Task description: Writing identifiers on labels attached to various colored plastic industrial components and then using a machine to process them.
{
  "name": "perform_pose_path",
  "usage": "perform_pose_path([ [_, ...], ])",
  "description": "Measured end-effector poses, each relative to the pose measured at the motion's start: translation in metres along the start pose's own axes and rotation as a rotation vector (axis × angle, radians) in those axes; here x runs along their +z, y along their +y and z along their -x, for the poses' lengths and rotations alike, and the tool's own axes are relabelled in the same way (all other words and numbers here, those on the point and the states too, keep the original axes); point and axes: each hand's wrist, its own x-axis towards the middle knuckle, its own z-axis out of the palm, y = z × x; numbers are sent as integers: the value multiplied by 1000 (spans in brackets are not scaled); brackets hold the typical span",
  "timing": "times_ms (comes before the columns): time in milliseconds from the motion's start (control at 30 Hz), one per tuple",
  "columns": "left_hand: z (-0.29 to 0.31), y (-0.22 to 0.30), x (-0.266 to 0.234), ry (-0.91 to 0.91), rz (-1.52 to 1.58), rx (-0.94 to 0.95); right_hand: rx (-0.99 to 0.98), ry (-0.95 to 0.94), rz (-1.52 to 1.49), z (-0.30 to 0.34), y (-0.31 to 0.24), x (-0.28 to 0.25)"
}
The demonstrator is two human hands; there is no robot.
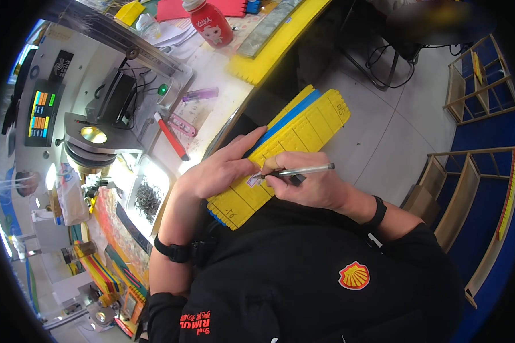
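Note:
A long yellow board (312,128), ruled across into sections and notched at its ends, lies tilted over my lap beside the bench edge. A blue strip (294,116) and another yellow edge show along its far side, so several pieces seem stacked. My left hand (220,170) grips the stack at its left long side, thumb on the top face. In my right hand (309,186) a slim clear pen (312,170) is pinched, its tip close to a small white label (254,180) on the board. Whether the tip touches the label I cannot tell.
On the bench at left lie a red utility knife (171,137), a pink cutter (183,126) and a purple stick-like item (200,94). A white tray (165,183) holds small dark pieces. Behind stand a red bottle (213,28) and a machine with a display (42,114). Wooden racks (469,177) stand right.

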Motion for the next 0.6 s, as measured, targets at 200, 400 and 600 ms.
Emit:
perform_pose_path([
  [200,0,-1,0,10,-10,14,11,33,-11,1,1,0],
  [400,-2,-12,1,2,35,38,-4,-15,-52,2,-4,2],
  [600,-2,-3,-1,-7,20,-2,-38,-6,-40,2,-1,4],
])
